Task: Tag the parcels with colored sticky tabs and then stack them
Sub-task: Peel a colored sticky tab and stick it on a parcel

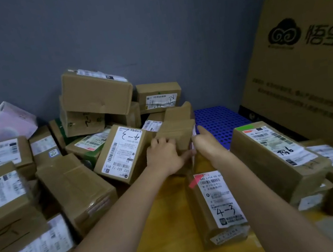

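Brown cardboard is everywhere on this table; both hands have reached to one small plain brown cardboard parcel (175, 134) at the near edge of the loose heap of labelled brown boxes (86, 121). Left hand (163, 155) curls its fingers over the parcel's top left edge, thumb stretched along the lower side; right hand (206, 144) presses flat against the parcel's right face, fingers straight and pointing away (whether a tab sits under that palm, I cannot tell). Two parcels already carry tabs: a long brown box with a pink sticky tab (194, 183) on its white label lies just before the hands on the yellow tabletop (166, 224); a second long brown box with a green tab (244, 128) lies to the right, near the blue perforated crate (217, 122).

Judging the risk: the held parcel touches its neighbours, and a white-labelled box marked 4-3 (121, 152) leans tilted right beside it; lifting carelessly could drag that box down or set the upper boxes sliding; a one-sided grip might also let the parcel twist and drop.
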